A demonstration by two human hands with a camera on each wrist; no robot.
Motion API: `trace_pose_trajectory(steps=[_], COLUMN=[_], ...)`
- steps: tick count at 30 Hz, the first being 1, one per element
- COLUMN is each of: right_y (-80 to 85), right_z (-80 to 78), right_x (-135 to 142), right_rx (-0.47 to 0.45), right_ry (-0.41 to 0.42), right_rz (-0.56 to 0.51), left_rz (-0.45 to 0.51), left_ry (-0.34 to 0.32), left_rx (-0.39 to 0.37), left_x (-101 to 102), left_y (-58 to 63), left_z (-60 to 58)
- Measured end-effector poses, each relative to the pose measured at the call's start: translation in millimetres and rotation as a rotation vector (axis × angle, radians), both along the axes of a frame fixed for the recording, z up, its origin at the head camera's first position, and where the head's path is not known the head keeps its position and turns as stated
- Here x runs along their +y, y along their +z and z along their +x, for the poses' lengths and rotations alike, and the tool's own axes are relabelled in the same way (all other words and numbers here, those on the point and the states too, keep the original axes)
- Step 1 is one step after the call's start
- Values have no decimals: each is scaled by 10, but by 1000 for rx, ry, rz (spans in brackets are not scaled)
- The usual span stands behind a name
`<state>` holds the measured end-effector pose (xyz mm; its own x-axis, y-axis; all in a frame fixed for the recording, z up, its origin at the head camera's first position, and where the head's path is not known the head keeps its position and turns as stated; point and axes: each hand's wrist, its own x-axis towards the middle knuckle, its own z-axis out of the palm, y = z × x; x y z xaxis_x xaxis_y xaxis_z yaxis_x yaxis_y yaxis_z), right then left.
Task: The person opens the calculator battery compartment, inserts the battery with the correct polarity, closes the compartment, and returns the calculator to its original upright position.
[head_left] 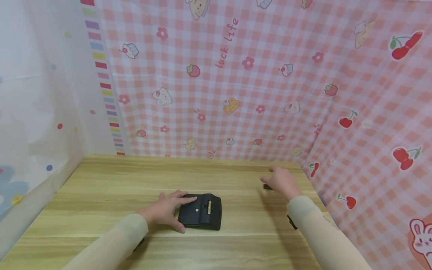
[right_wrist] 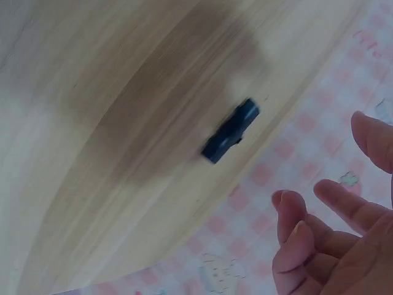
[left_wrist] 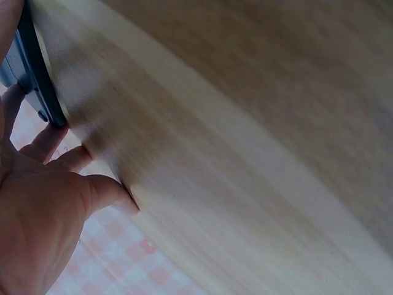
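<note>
A flat black device [head_left: 194, 219], which looks like a calculator lying face down, rests on the wooden table. Its battery slot is uncovered and a gold-coloured battery [head_left: 209, 207] shows inside. My left hand [head_left: 165, 210] rests spread at the device's left side, one finger across its top and the thumb near its close edge. Farther right, my right hand [head_left: 282, 182] hovers with loosely bent fingers above a small black piece [right_wrist: 230, 131], probably the battery cover. In the right wrist view that hand holds nothing, and the piece lies apart from it on the wood.
A pink checked cloth [head_left: 216, 86] hangs behind the table [head_left: 135, 176] and down its right side. On the left hangs a white cloth [head_left: 37, 93] with coloured dots. Dark bands with small devices sit at both wrists.
</note>
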<state>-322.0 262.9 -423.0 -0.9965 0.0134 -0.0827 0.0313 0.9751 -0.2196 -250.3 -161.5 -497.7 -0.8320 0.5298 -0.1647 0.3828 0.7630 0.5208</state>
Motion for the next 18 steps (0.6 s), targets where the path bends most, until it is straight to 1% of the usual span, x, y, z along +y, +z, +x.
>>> trace_pose_trajectory(steps=[3, 10, 18], right_y=[-33, -170, -305], right_z=[-33, -53, -87], right_x=[66, 107, 31], right_rx=[-36, -87, -42], right_ry=[-28, -41, -77], right_rz=[-12, -1, 22], left_rz=[6, -1, -4], left_ry=[-1, -10, -15], left_rx=[2, 14, 14], left_x=[-2, -16, -9], left_y=[-7, -31, -23], left_z=[-1, -18, -21])
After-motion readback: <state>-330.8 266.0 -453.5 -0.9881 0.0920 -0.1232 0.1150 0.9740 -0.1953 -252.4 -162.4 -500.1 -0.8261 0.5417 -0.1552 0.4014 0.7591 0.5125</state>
